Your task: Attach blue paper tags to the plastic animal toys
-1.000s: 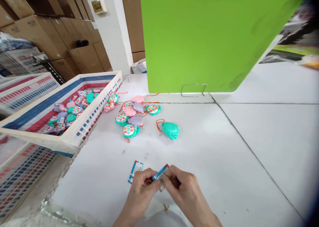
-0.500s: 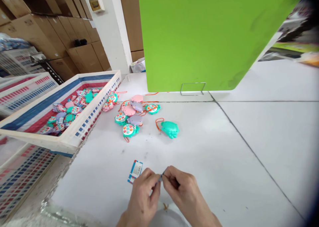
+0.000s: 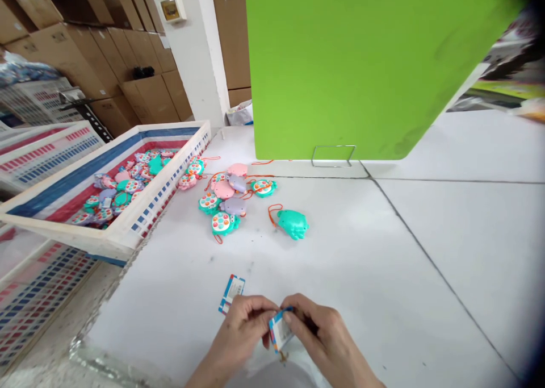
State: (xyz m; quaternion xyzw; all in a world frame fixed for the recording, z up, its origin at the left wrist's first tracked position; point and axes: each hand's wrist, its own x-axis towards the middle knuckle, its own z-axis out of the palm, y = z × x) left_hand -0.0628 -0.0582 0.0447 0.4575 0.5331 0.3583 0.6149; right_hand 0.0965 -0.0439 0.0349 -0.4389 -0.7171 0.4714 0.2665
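Observation:
Near the table's front edge, my left hand (image 3: 249,325) and my right hand (image 3: 317,328) both pinch a small blue-edged card (image 3: 281,332) with a white printed face. The card is tilted between them, partly covered by my fingers. Just left of my left hand, a similar card (image 3: 233,290) with a barcode lies flat on the table. Farther forward rests a green crab-shaped toy (image 3: 293,224), back side up, with an orange cord loop (image 3: 272,213).
A pile of pink, purple and green toys (image 3: 223,190) with orange cords lies at the table's left. Beside it stands a white plastic basket (image 3: 128,229) of similar toys. A large green board (image 3: 340,70) stands at the back, a wire stand (image 3: 333,156) at its foot.
The card between my hands was edge-on and has turned so its printed face shows. My hands have shifted slightly. The toys and the other card stay where they were.

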